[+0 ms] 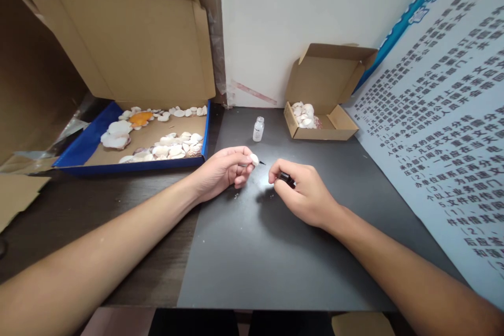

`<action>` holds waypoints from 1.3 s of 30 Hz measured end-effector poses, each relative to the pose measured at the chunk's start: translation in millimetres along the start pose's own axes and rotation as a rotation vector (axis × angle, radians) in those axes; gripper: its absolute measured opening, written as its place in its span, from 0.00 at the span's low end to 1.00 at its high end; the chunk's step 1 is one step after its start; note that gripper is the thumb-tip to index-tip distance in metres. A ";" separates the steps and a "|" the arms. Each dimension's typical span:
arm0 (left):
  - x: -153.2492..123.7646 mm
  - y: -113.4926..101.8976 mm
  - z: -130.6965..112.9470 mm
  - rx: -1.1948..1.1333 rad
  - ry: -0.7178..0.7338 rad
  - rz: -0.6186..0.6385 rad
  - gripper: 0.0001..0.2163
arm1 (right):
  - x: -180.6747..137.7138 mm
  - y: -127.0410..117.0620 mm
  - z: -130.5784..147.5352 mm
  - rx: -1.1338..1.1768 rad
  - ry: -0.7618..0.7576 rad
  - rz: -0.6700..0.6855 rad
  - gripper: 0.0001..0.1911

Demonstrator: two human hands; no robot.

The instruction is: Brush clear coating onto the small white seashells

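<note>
My left hand (226,170) is closed in a pinch on a small white shell (254,159), held just above the dark mat (275,252). My right hand (303,191) is closed on a black brush cap (287,180); its thin dark tip (262,163) points left and almost touches the shell. A small clear bottle (258,129) with no cap stands upright on the mat just behind both hands.
A large blue-edged cardboard box (79,155) with several shells lies at the left, lid up. A small open cardboard box (338,121) holding shells sits at the back right. A printed sign (444,131) leans along the right. White wall behind.
</note>
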State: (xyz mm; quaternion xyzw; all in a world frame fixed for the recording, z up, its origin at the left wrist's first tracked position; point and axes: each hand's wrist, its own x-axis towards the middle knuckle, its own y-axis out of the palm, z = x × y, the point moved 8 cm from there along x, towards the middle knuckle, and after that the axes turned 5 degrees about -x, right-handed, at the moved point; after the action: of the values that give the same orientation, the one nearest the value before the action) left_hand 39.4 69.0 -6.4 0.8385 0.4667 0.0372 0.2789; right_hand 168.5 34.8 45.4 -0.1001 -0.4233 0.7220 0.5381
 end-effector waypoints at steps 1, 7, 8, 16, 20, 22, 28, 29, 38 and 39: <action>0.2 -0.2 0.0 -0.006 0.004 0.000 0.04 | -0.1 -0.6 -1.6 -0.002 0.014 -0.007 0.07; -0.3 1.8 -2.3 -0.042 0.044 -0.015 0.06 | -0.5 4.8 1.1 0.025 -0.037 0.045 0.07; -0.5 2.1 -2.5 -0.042 0.046 -0.019 0.06 | -0.3 6.2 -2.4 -0.001 0.005 0.058 0.08; -0.9 2.9 -3.2 -0.009 0.053 -0.025 0.08 | -1.3 4.5 6.7 0.057 -0.092 0.048 0.08; -1.0 3.6 -2.9 0.006 0.048 -0.015 0.07 | -0.1 4.1 -4.6 -0.021 0.044 0.042 0.08; -1.0 4.0 -2.4 0.009 0.042 -0.008 0.08 | -0.3 0.8 -2.8 0.003 0.026 0.011 0.08; -1.2 5.2 -0.7 0.003 0.027 0.011 0.06 | -0.6 3.5 0.4 0.014 -0.019 0.047 0.08; -1.2 5.5 -0.7 0.004 0.028 0.013 0.06 | -0.2 3.5 -3.3 -0.009 0.021 0.044 0.08; -1.9 7.1 -1.0 0.033 0.028 0.010 0.07 | -1.3 3.1 -4.5 0.017 0.056 0.041 0.08; -1.9 6.6 -0.7 0.048 0.025 0.004 0.07 | -1.2 1.7 -6.2 0.026 0.078 0.024 0.09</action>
State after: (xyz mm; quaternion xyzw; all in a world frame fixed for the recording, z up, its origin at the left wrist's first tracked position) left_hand 43.1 65.1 -2.1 0.8454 0.4692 0.0370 0.2526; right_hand 171.5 36.7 39.9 -0.1263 -0.3912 0.7294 0.5468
